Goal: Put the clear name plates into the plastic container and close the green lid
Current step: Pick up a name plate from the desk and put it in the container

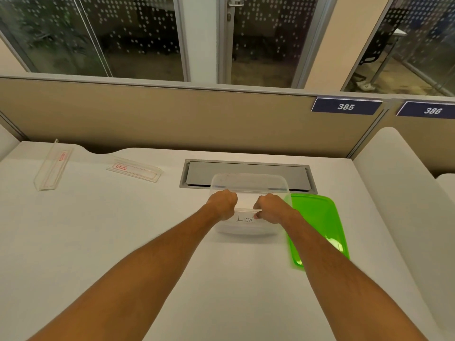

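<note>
A clear plastic container (248, 179) stands open on the white desk, partly over a grey cable hatch. Both hands are over it. My left hand (222, 204) and my right hand (270, 208) each grip an end of a clear name plate (245, 215) with "LION" handwritten on it, held just inside the container's near half. The green lid (317, 222) lies flat on the desk, touching the container's right side. Two more clear name plates with red labels lie at the far left: one (53, 166) near the desk's left edge, another (135, 169) closer to the hatch.
A grey cable hatch (246, 172) is set into the desk behind the container. A beige partition (172, 114) with signs 385 and 386 bounds the far edge. A white divider (398, 188) rises on the right.
</note>
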